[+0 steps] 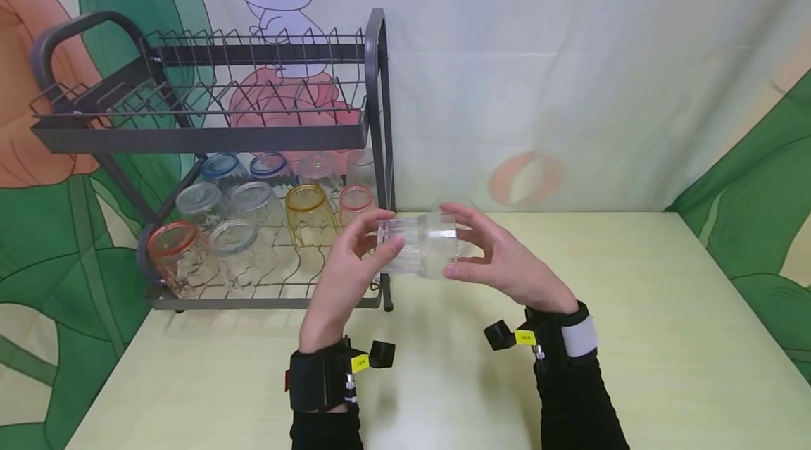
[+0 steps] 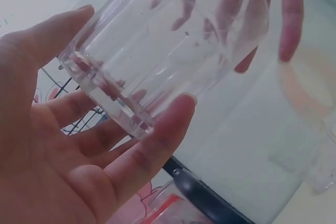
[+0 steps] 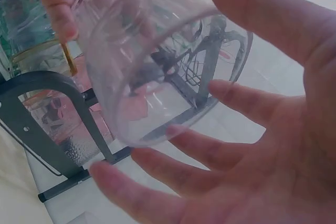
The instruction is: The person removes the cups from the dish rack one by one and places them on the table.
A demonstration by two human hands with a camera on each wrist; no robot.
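One clear glass could drop from between my left hand, pinching its base, and my right hand, loosely curled round its rim, if either slackens.

Soft light casts faint shadows on the table, while both wrist views look hazy.
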